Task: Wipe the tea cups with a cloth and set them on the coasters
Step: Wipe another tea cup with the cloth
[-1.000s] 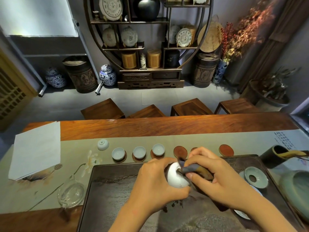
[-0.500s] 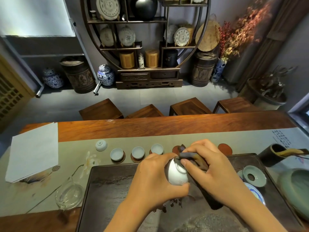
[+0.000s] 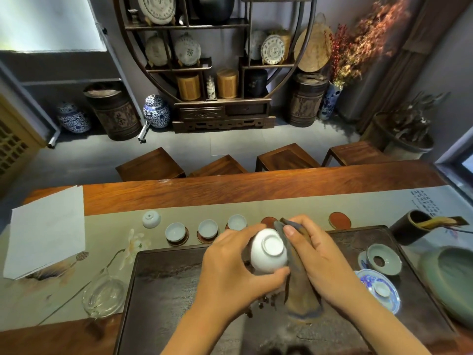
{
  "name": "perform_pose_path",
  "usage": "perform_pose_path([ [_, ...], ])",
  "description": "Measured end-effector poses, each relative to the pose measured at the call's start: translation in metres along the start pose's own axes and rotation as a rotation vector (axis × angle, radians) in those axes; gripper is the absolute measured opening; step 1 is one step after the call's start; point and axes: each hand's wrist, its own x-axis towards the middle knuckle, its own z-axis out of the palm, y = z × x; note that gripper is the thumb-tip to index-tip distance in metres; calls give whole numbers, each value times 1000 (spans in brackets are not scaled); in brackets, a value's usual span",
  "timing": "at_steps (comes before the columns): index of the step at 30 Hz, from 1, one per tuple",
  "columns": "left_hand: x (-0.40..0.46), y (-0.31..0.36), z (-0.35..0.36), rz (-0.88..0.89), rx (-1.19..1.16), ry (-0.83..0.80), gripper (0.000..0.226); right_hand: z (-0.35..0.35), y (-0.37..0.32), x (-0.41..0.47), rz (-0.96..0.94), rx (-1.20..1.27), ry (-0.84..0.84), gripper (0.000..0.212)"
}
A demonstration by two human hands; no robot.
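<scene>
My left hand (image 3: 230, 267) grips a white tea cup (image 3: 268, 251) over the dark tea tray (image 3: 166, 290), its foot ring turned toward me. Beside the cup, my right hand (image 3: 322, 260) holds a brown-grey cloth (image 3: 299, 285) against its right side; the cloth hangs down onto the tray. Three pale cups (image 3: 175, 231) (image 3: 207, 228) (image 3: 237, 222) stand on coasters in a row behind the tray. One cup (image 3: 151, 219) lies upside down at the row's left end. A bare red coaster (image 3: 339, 220) lies to the right, another (image 3: 268, 221) peeks out behind my hands.
A glass pitcher (image 3: 103, 295) sits left of the tray, white paper (image 3: 46, 231) farther left. On the right are a celadon strainer (image 3: 384, 260), a blue-white saucer (image 3: 378, 288), a green basin (image 3: 450, 280) and a dark tool holder (image 3: 409, 226). Wooden stools stand beyond the table.
The cup has been turned in my left hand so its foot faces me. My right hand with the cloth has slid from the cup's top to its right side.
</scene>
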Motion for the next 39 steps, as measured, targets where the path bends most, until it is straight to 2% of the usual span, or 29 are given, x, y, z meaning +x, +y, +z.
perform_pose_path([
  [3,-3,1,3,-48,8,99,48,13,5,-10,38,1,49,14],
  [5,-5,1,5,-34,-38,104,51,16,3,-11,51,78,99,15],
  [7,-6,1,2,4,-88,55,56,11,-4,-7,90,193,87,17],
  [10,2,-5,-11,62,-157,-80,62,2,-15,-4,220,467,-57,23],
  [12,8,-7,-17,59,-192,-149,63,1,-18,-6,271,578,-81,24],
  [15,9,-7,-18,24,-240,-158,69,5,-17,-12,281,678,-81,25],
  [18,4,0,-8,-30,-291,-121,68,9,-20,-11,274,763,44,24],
  [22,-3,18,15,-192,-383,-8,63,10,-19,-3,286,828,239,27],
  [25,-2,22,19,-188,-378,38,61,7,-15,-2,250,792,290,33],
  [27,4,14,10,-161,-401,-9,60,1,-14,-5,271,799,207,29],
  [31,21,-5,-18,-101,-452,-295,63,-17,-17,-9,419,791,-177,31],
  [33,23,-8,-22,-91,-463,-389,68,-21,-18,-8,452,775,-239,36],
  [35,18,-7,-16,-84,-482,-358,74,-20,-19,-6,441,749,-180,36],
  [39,-1,10,13,-147,-451,-76,81,-8,-20,-3,346,857,62,35],
])
